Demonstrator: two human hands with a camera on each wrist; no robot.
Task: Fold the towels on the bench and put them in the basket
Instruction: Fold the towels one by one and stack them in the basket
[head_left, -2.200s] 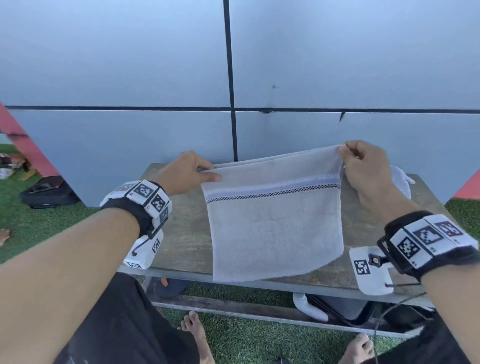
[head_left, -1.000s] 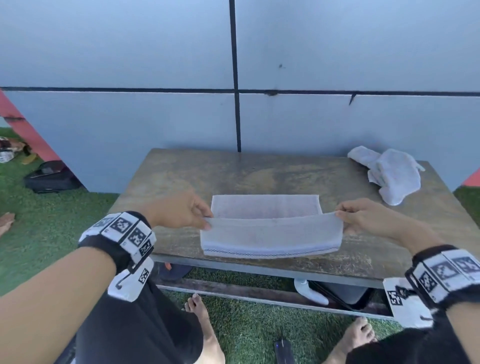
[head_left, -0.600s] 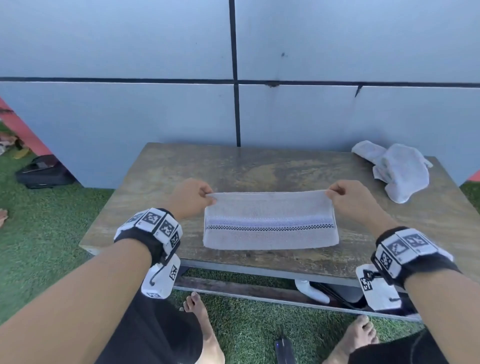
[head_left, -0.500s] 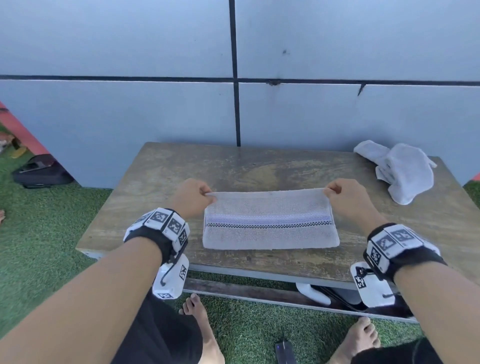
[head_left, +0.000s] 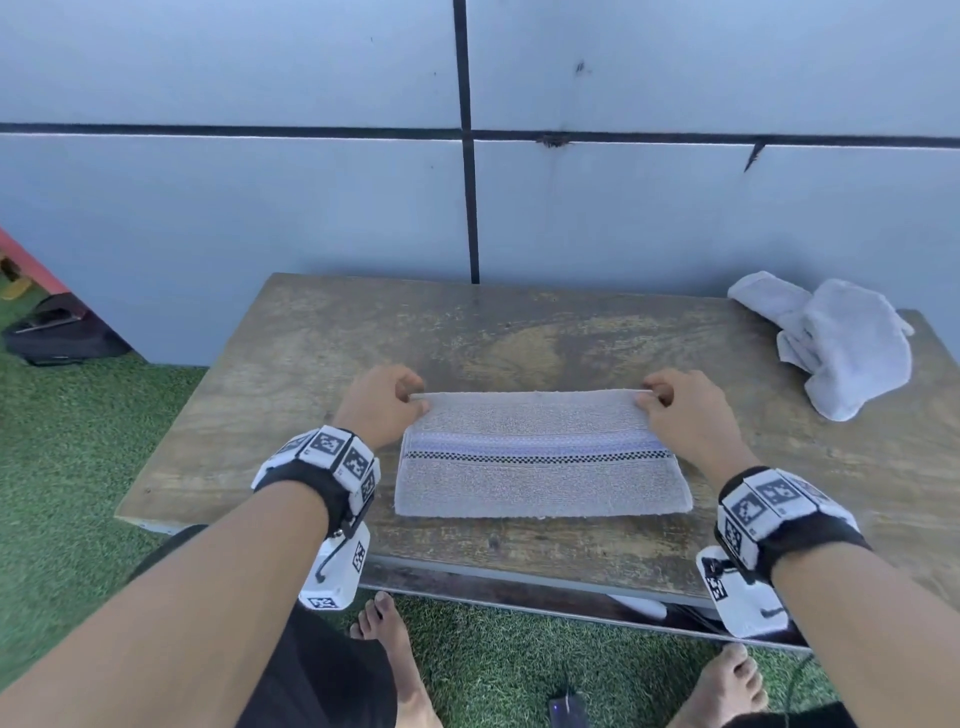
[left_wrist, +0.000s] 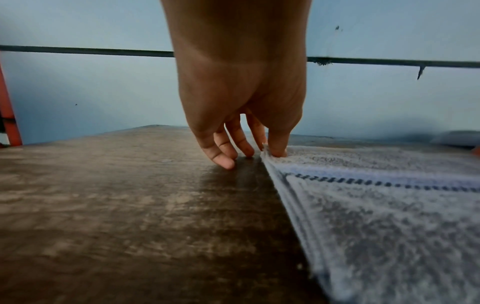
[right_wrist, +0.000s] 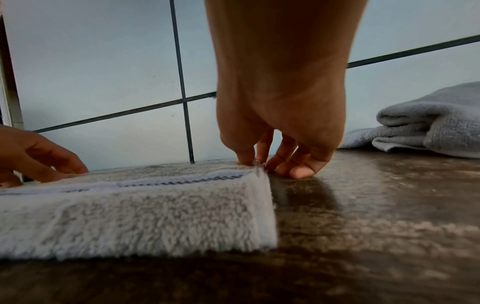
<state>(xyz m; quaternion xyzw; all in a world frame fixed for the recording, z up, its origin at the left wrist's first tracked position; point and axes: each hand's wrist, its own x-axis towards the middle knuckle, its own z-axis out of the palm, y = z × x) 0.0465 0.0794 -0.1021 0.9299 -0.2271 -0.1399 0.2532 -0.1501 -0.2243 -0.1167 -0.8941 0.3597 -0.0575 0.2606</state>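
Note:
A grey towel (head_left: 540, 470) with a lilac band and a black chequered stripe lies folded flat in the middle of the wooden bench (head_left: 311, 374). My left hand (head_left: 384, 402) pinches its far left corner, thumb on top (left_wrist: 276, 151). My right hand (head_left: 680, 405) pinches the far right corner (right_wrist: 255, 163), with the other fingers touching the bench. The towel (left_wrist: 389, 205) lies in stacked layers (right_wrist: 135, 216). A second, crumpled grey towel (head_left: 841, 343) sits at the bench's far right corner (right_wrist: 436, 121). No basket shows in any view.
A grey panelled wall (head_left: 467, 156) rises right behind the bench. Green artificial turf (head_left: 67, 441) surrounds it, with a dark bag (head_left: 57, 332) on the ground at the left. My bare feet (head_left: 389, 639) stand under the bench's front edge, and a phone (head_left: 569, 712) lies on the turf.
The towel went from hanging in the air to lying on the bench, and its near edge was carried over to the far edge. Both hands still pinch the corners, now low on the bench.

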